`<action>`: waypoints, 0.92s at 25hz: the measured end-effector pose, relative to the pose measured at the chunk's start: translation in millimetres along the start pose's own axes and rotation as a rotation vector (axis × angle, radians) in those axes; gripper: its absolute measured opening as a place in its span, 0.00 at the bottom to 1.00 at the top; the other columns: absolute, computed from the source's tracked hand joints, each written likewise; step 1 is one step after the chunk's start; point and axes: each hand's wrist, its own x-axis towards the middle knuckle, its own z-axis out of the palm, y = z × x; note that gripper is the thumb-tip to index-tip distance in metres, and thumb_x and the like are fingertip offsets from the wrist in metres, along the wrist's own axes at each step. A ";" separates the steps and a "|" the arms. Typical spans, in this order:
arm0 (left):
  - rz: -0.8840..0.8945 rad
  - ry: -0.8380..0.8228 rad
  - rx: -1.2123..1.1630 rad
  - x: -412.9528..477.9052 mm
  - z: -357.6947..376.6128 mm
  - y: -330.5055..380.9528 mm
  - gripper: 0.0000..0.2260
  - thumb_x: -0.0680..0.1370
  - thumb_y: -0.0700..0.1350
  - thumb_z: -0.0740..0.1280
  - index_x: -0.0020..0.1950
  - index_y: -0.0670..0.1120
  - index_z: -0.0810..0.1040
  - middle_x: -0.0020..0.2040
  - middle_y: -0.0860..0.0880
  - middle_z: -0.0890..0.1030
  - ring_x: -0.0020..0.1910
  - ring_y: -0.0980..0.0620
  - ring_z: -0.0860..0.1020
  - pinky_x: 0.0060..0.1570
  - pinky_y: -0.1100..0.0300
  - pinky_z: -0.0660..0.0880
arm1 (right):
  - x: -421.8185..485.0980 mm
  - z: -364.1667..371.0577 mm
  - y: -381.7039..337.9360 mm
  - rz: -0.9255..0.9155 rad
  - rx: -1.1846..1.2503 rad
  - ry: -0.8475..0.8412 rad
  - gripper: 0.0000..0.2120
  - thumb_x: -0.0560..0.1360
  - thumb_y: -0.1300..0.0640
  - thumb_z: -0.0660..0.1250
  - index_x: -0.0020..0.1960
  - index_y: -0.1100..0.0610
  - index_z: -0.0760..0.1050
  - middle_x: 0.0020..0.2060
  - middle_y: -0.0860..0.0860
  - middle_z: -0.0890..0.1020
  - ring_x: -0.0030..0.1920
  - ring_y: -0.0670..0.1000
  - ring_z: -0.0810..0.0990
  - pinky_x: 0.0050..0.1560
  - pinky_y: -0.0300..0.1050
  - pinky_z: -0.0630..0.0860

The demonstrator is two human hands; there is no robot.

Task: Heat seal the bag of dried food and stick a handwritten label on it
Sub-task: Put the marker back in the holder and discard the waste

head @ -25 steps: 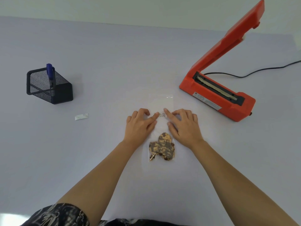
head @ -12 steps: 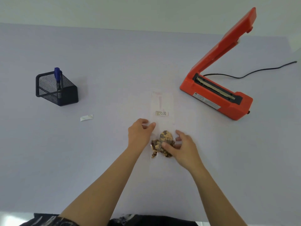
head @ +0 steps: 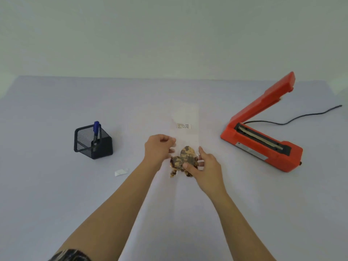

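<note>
Your right hand (head: pixel 207 168) pinches the clear plastic bag (head: pixel 190 136) at the brown dried food (head: pixel 185 155), your left hand (head: pixel 158 147) its edge. Keep the mouth beyond them flat.

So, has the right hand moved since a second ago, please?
Yes. The right hand has drawn back toward the person, from beside the label to the dried food.

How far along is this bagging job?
Done: a written label sits on the bag, pen stands in its holder. In hand: right hand grips the bag at the dried food, left hand at its edge. Left: the sealer stands open and empty; I cannot tell whether the bag is sealed.
</note>
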 end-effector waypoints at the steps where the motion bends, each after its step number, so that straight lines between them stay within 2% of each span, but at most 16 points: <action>1: 0.013 0.002 0.008 8.2 -8.3 9.5 0.04 0.75 0.43 0.69 0.42 0.43 0.79 0.39 0.47 0.82 0.33 0.52 0.80 0.33 0.61 0.78 | 8.2 5.5 -9.7 -0.017 -0.001 0.005 0.37 0.70 0.52 0.72 0.73 0.57 0.58 0.50 0.49 0.70 0.48 0.47 0.72 0.49 0.36 0.68; 5: 0.075 -0.033 0.063 45.6 -33.3 46.7 0.05 0.75 0.43 0.69 0.46 0.41 0.80 0.40 0.46 0.82 0.33 0.52 0.80 0.27 0.66 0.77 | 45.8 21.2 -43.4 -0.044 -0.005 0.017 0.37 0.71 0.50 0.71 0.73 0.57 0.57 0.50 0.49 0.69 0.49 0.47 0.72 0.50 0.38 0.69; 8: 0.083 -0.037 0.090 80.5 -42.2 69.2 0.06 0.75 0.42 0.69 0.46 0.39 0.80 0.40 0.44 0.82 0.32 0.52 0.79 0.27 0.65 0.77 | 83.3 25.5 -64.0 -0.050 -0.052 0.002 0.38 0.71 0.49 0.70 0.74 0.58 0.56 0.52 0.51 0.70 0.52 0.51 0.74 0.53 0.42 0.72; 10: 0.088 -0.027 0.092 107.0 -42.7 88.3 0.05 0.75 0.42 0.69 0.45 0.39 0.80 0.40 0.43 0.82 0.31 0.52 0.79 0.29 0.62 0.78 | 115.2 23.8 -78.9 -0.054 -0.090 0.001 0.38 0.71 0.48 0.70 0.74 0.58 0.56 0.55 0.54 0.72 0.55 0.53 0.75 0.56 0.46 0.73; 12: 0.109 -0.012 0.100 131.9 -38.8 105.5 0.05 0.75 0.41 0.69 0.43 0.40 0.79 0.39 0.43 0.82 0.31 0.51 0.79 0.33 0.58 0.79 | 147.3 21.3 -90.2 -0.053 -0.130 -0.010 0.37 0.71 0.47 0.70 0.73 0.58 0.57 0.57 0.56 0.72 0.56 0.54 0.74 0.57 0.45 0.73; 16: 0.253 0.072 0.262 178.6 -25.9 127.0 0.06 0.74 0.43 0.69 0.42 0.40 0.79 0.37 0.44 0.81 0.33 0.50 0.78 0.39 0.54 0.80 | 201.7 18.5 -99.7 -0.068 -0.207 -0.009 0.33 0.71 0.46 0.69 0.68 0.62 0.64 0.54 0.56 0.72 0.56 0.56 0.74 0.52 0.43 0.70; 20: 0.379 0.113 0.433 208.3 -21.6 128.4 0.07 0.75 0.44 0.67 0.46 0.41 0.80 0.41 0.47 0.80 0.40 0.51 0.76 0.40 0.62 0.71 | 229.3 21.8 -96.9 -0.067 -0.220 -0.015 0.34 0.74 0.47 0.66 0.73 0.60 0.58 0.58 0.57 0.72 0.60 0.55 0.72 0.57 0.43 0.69; 23: 0.386 0.129 0.432 221.6 -22.1 126.9 0.07 0.75 0.44 0.67 0.47 0.41 0.80 0.42 0.47 0.79 0.41 0.52 0.75 0.38 0.66 0.69 | 239.5 26.0 -93.7 -0.094 -0.240 -0.017 0.32 0.74 0.46 0.66 0.71 0.61 0.62 0.55 0.57 0.72 0.57 0.55 0.72 0.52 0.41 0.68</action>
